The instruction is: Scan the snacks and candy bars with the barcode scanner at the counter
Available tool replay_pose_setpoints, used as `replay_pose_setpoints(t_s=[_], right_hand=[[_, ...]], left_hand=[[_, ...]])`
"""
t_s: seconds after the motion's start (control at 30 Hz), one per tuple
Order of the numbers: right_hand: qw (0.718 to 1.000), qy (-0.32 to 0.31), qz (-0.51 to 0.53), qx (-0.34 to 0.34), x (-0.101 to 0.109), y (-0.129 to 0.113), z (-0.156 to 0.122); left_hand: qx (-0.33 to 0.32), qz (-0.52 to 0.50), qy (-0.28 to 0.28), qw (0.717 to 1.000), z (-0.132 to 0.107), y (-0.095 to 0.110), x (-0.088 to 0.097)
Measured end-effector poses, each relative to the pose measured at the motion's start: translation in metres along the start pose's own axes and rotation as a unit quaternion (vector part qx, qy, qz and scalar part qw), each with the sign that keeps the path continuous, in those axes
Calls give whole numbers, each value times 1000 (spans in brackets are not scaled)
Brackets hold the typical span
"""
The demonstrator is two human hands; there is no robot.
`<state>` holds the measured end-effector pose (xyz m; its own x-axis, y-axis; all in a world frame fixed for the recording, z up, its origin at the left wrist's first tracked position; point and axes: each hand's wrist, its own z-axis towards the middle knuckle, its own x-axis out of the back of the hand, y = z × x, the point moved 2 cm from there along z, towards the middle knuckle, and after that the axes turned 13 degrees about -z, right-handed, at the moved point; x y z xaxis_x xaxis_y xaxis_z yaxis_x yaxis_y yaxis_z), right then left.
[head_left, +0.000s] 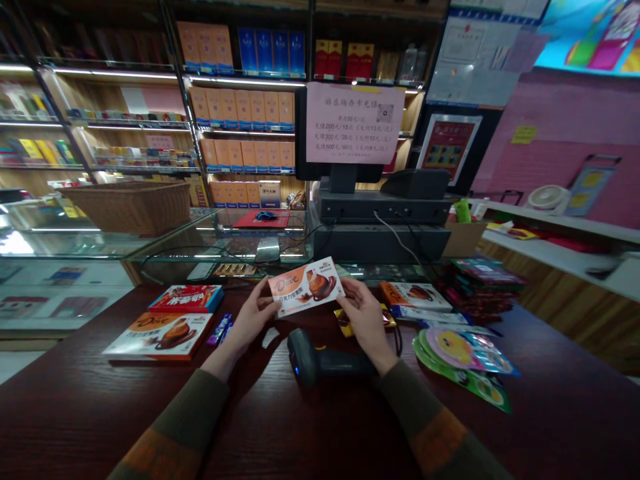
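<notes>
Between my two hands I hold up a white and orange Dove chocolate box [306,287], tilted a little, its printed front towards me. My left hand [257,313] pinches its left end. My right hand [367,317] grips the right end with thumb and fingers. Below the box a dark barcode scanner [325,360] lies on the table, a blue light showing on its head. Partly behind my right hand is a yellow packet [345,323]. To the left lie a larger Dove box [160,335], a red and blue box [187,298] and a small purple packet [220,330].
On the right are another Dove box [415,295], round green and pink packages [460,357] and a stack of dark packets [485,287]. A till [380,220] with a paper sign [355,123] stands behind. A wicker basket [133,207] sits on the glass counter [170,233].
</notes>
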<state>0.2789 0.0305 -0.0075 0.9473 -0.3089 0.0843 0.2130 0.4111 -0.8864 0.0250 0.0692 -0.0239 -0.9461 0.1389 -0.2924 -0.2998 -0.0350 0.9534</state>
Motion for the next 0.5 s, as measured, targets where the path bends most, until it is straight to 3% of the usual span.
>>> replay_pose_setpoints(t_s=[0.17,0.37,0.5], right_hand=[[1000,14,24,-15,4,4,4],[992,43,69,-101,11,21,10],[986,58,107,-115,8,27,10]], left_hand=[[2,-5,0,1000,-4,8,-2],[7,-18,-15,1000,-9,13,-9],[1,5,2,1000,-9,14,-8]])
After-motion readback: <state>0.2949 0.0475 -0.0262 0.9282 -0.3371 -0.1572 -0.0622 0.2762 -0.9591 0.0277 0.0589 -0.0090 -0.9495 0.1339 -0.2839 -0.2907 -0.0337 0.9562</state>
